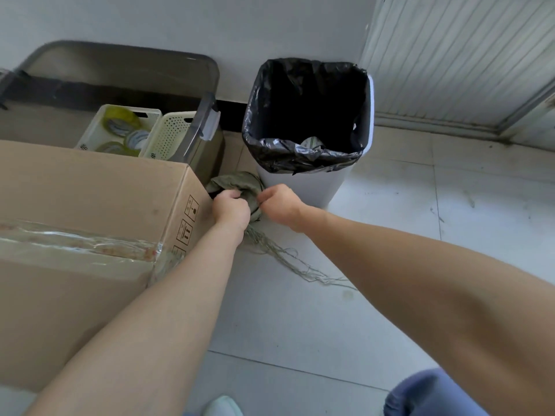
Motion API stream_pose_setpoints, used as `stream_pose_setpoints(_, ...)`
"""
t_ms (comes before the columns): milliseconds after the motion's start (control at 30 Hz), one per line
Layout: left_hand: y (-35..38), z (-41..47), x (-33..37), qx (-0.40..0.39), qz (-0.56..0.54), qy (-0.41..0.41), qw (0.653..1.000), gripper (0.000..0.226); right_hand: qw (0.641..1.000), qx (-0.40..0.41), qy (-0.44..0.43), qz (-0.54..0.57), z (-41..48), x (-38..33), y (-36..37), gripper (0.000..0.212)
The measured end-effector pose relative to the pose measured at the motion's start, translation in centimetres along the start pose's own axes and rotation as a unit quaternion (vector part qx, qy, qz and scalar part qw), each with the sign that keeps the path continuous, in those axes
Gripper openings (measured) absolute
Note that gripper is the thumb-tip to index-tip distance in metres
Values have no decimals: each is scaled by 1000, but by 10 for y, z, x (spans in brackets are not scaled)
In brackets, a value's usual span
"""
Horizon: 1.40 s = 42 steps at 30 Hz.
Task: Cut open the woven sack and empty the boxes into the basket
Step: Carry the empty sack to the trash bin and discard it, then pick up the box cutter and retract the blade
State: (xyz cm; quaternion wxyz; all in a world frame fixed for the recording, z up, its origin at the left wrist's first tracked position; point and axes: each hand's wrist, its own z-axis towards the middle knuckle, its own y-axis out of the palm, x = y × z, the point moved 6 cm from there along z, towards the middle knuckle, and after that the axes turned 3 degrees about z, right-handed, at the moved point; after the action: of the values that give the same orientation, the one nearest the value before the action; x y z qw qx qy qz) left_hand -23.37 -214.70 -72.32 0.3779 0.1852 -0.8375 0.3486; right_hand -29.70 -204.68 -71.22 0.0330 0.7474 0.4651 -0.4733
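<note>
A crumpled green woven sack [240,183] lies on the floor between a cardboard box and a white bin. My left hand [231,208] grips its bunched cloth from the left. My right hand [280,202] pinches the same bundle from the right. Frayed green threads [288,259] trail from the sack across the tiles toward me. The large cardboard box [90,223] stands at the left, its top sealed with clear tape. Two cream perforated baskets [168,135] sit in a storage tub behind the box; one holds rolls of tape [126,130].
A white bin [330,187] lined with a black bag stands just behind the sack, some rubbish at its bottom. A grey lidded storage tub [207,118] is against the wall at the back left. Pale floor tiles stretch to the right. My knee [432,394] and shoe [223,406] show below.
</note>
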Motion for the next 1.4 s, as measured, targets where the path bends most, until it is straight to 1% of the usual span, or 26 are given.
stream_pose_setpoints(67, -11, -15, 15, -9, 53, 17, 998, 39, 1000, -5, 7, -21, -24, -11, -13, 39)
stream_pose_setpoints(133, -24, -35, 39, -24, 89, 28, 995, 31, 998, -10, 3, -62, -51, -32, -30, 35)
stream_pose_setpoints(200, -36, -58, 72, -58, 129, 40, 989, 25, 987, -42, 7, -153, -79, -55, -45, 27)
stream_pose_setpoints(233, -42, -71, 91, -83, 160, 49, 982, 22, 978, -47, 11, -202, -94, -69, -55, 25)
stream_pose_setpoints(267, -47, -86, 111, -109, 199, 63, 972, 21, 968, -43, 15, -245, -110, -83, -68, 29)
stream_pose_setpoints(333, -60, -121, 155, -150, 274, 93, 946, 24, 952, -41, 14, -303, -142, -112, -93, 34)
stream_pose_setpoints(367, -67, -139, 177, -166, 294, 106, 935, 25, 948, -40, 14, -317, -160, -128, -108, 34)
stream_pose_setpoints(467, -86, -196, 241, -207, 328, 148, 910, 25, 942, -34, 5, -333, -219, -172, -156, 35)
stream_pose_setpoints(533, -99, -237, 286, -225, 354, 181, 890, 25, 945, -13, 5, -327, -263, -198, -191, 37)
stream_pose_setpoints(700, -124, -343, 387, -273, 409, 248, 834, 25, 959, 33, 48, -278, -381, -241, -273, 24)
stream_pose_setpoints(767, -125, -388, 422, -296, 426, 277, 809, 25, 962, 68, 69, -256, -428, -250, -305, 35)
stream_pose_setpoints(833, -117, -434, 455, -326, 437, 316, 777, 24, 961, 106, 93, -238, -475, -252, -335, 40)
stream_pose_setpoints(933, -94, -505, 491, -372, 446, 371, 724, 23, 951, 174, 137, -216, -548, -244, -378, 39)
stream_pose_setpoints(1067, -45, -609, 514, -442, 455, 454, 626, 22, 924, 269, 208, -175, -658, -210, -418, 38)
stream_pose_setpoints(1133, -20, -668, 515, -475, 454, 492, 571, 21, 907, 307, 252, -141, -714, -179, -429, 38)
stream_pose_setpoints(1233, 15, -756, 499, -524, 459, 526, 489, 20, 874, 353, 320, -96, -801, -131, -435, 39)
stream_pose_setpoints(1300, 40, -819, 482, -550, 457, 550, 431, 21, 847, 386, 360, -58, -862, -98, -435, 39)
stream_pose_setpoints(1400, 71, -917, 452, -579, 443, 585, 355, 22, 801, 432, 414, 6, -950, -46, -432, 42)
